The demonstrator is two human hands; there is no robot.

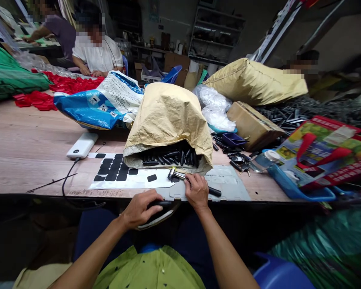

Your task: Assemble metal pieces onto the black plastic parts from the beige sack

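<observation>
My right hand point(196, 192) rests at the table's near edge with its fingers closed round a small hammer point(180, 176) that has a metal head and a black handle. My left hand point(141, 208) is lower, just below the table edge, closed over a dark curved part with a pale rim point(160, 214). Just behind the hammer lies a tan sack point(168, 116) on its side, its mouth open and full of black stick-shaped parts point(171, 157). A white sheet of black rounded pads point(117, 170) lies to the left of the hammer.
A white power bank point(82, 145) with a black cable sits left. A blue-and-white bag point(98, 104), red pieces point(56, 90), a cardboard box point(252, 124), a colourful bag point(321, 152) and heaps of black parts crowd the table. Other people sit at the far side.
</observation>
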